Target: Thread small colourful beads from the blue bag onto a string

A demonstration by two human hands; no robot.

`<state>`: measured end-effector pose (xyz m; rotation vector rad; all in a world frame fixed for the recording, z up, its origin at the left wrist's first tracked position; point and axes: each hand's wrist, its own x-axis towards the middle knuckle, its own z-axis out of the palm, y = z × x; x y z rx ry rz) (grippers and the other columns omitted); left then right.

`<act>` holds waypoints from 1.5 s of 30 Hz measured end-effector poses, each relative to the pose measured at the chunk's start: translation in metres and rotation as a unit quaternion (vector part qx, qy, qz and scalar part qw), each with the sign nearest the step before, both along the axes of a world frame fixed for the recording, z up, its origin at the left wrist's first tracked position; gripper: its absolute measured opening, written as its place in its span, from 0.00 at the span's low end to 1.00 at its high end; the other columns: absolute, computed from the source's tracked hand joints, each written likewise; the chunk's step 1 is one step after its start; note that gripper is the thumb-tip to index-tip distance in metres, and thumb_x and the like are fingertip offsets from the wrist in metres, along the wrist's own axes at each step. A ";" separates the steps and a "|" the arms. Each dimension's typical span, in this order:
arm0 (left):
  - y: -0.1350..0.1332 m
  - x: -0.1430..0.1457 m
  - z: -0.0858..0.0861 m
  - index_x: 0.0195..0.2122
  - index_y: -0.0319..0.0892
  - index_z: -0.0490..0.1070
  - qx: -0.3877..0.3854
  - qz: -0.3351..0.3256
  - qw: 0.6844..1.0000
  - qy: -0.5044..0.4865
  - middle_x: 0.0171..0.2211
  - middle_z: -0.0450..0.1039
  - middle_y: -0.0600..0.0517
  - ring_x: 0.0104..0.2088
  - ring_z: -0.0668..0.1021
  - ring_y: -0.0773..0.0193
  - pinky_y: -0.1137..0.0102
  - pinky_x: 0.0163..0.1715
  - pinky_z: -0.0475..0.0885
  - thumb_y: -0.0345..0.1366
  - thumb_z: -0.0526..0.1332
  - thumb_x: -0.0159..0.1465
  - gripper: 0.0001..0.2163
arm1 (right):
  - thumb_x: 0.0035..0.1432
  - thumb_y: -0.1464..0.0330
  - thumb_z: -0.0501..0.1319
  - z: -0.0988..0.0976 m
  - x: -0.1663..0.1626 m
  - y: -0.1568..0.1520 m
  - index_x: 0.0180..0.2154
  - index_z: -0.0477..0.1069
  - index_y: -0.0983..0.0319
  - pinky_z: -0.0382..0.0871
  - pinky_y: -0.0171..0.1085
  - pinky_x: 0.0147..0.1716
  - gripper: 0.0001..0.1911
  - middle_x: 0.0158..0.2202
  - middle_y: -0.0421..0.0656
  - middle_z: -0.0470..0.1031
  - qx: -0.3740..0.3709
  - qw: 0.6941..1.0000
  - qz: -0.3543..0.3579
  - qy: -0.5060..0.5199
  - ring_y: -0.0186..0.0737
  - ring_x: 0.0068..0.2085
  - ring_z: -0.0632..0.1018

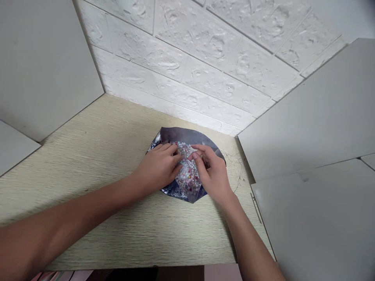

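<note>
Many small beads [187, 177], mostly clear and white with pink, red and yellow ones, lie heaped in a dark blue, shiny folded sheet [187, 134] that forms a shallow holder. My left hand [162, 162] rests over the left part of the heap, fingers bent and drawn together. Across from it, my right hand [212, 169] hovers at the heap's right side, thumb and fingertips curled inward in a pinch. The two hands' fingertips are a short distance apart above the beads. Whatever sits between the fingers is too small to make out.
The holder lies on a pale wood-grain tabletop [96, 156]. A white brick-pattern wall [205, 66] rises behind it. White panels stand at the left [43, 58] and right [307, 117]. Thin loose thread [240, 171] lies right of the holder.
</note>
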<state>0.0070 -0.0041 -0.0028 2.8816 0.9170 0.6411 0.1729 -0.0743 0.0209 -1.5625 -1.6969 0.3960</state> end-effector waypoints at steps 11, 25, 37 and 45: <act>-0.002 0.000 0.000 0.37 0.41 0.71 0.017 -0.012 1.000 0.010 0.36 0.70 0.49 0.38 0.72 0.56 0.62 0.39 0.68 0.33 0.54 0.65 0.07 | 0.63 0.65 0.56 -0.005 0.004 0.003 0.43 0.74 0.57 0.71 0.39 0.43 0.10 0.43 0.40 0.80 0.019 0.999 -0.010 -0.033 0.42 0.43 0.80; -0.001 0.002 -0.002 0.35 0.41 0.74 0.022 -0.035 0.999 -0.012 0.36 0.71 0.46 0.40 0.72 0.55 0.61 0.41 0.67 0.32 0.53 0.66 0.10 | 0.66 0.65 0.51 0.001 0.002 0.002 0.41 0.69 0.59 0.65 0.35 0.30 0.10 0.35 0.41 0.79 -0.024 0.997 -0.018 -0.073 0.38 0.33 0.77; 0.002 0.001 0.001 0.34 0.39 0.73 -0.100 -0.043 0.986 -0.125 0.32 0.75 0.49 0.36 0.75 0.61 0.67 0.38 0.69 0.30 0.56 0.64 0.07 | 0.64 0.68 0.54 -0.007 0.002 0.002 0.44 0.70 0.59 0.74 0.40 0.41 0.09 0.42 0.44 0.79 0.066 0.997 -0.027 0.034 0.39 0.42 0.80; 0.002 0.001 0.005 0.37 0.40 0.73 -0.205 -0.016 0.944 -0.257 0.35 0.76 0.52 0.37 0.76 0.65 0.71 0.38 0.71 0.29 0.59 0.62 0.05 | 0.62 0.68 0.57 -0.006 0.003 0.002 0.46 0.73 0.57 0.76 0.42 0.43 0.11 0.44 0.42 0.80 0.105 0.994 -0.022 0.025 0.40 0.43 0.80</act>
